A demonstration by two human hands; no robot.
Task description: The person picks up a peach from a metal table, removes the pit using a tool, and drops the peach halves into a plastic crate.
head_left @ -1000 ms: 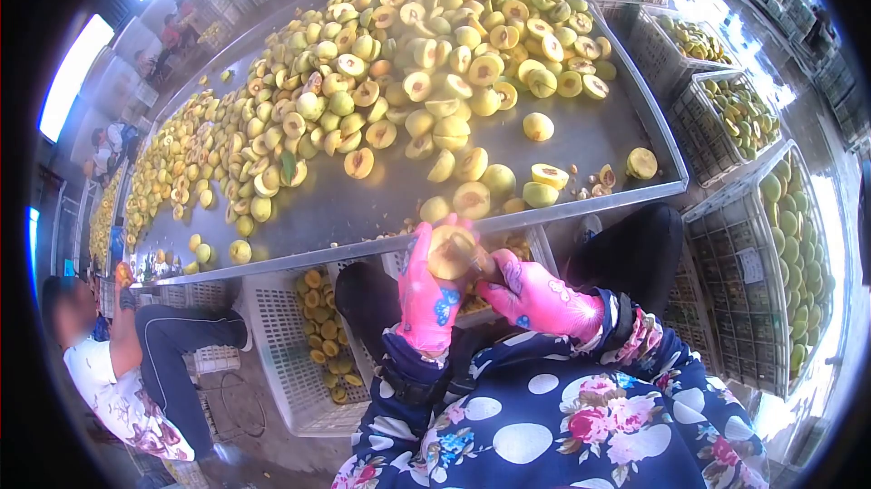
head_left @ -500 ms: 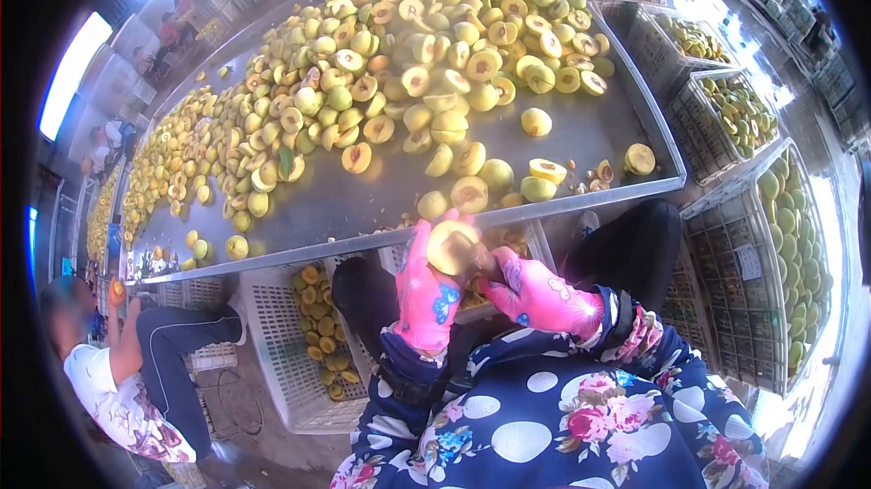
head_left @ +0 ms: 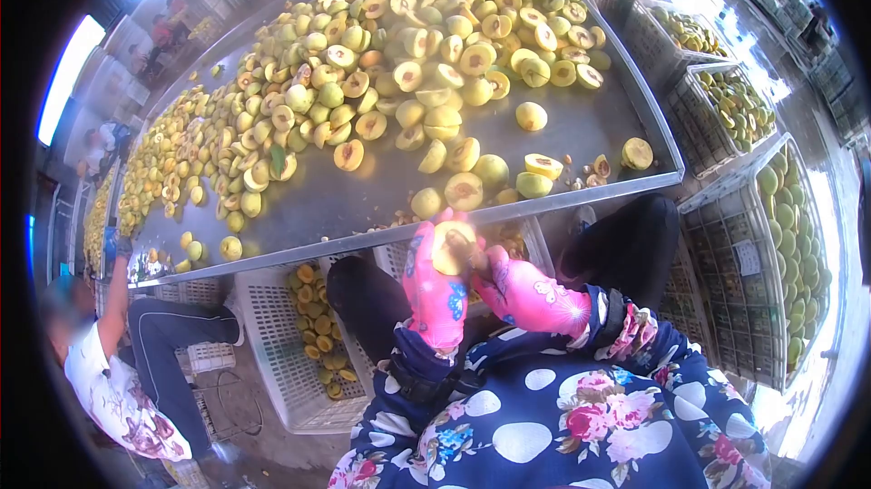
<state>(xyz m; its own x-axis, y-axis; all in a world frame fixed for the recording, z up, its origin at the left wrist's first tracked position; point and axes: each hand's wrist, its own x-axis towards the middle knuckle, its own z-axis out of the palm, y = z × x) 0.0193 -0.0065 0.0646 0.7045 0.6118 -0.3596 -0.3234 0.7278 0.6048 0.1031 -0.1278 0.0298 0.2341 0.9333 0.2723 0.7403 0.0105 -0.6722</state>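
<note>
The left hand [head_left: 434,289], in a pink glove, is closed round a peach half [head_left: 451,247], fingers wrapped behind it so the cut face turns up toward the person. It is held just below the near edge of the table [head_left: 581,140], over the lap, likely so that anything falling off drops clear of the sorted fruit. The right hand [head_left: 526,294], also gloved in pink, is curled shut on a small tool [head_left: 472,258] whose tip meets the cut face; the tool is mostly hidden by the fingers, so its kind cannot be told. The two hands nearly touch, which steadies the fruit against the tool.

On the table lie many peach halves [head_left: 399,63], heaped toward the far side and thin near the near edge, where a few halves and some loose pits [head_left: 581,182] lie within reach. A white crate [head_left: 272,344] with fruit stands under the near edge, left of the knees. More crates [head_left: 735,289] of whole green fruit stand off the table's right edge. Another person [head_left: 118,371] sits to the left, one arm raised to the table's near-left corner
</note>
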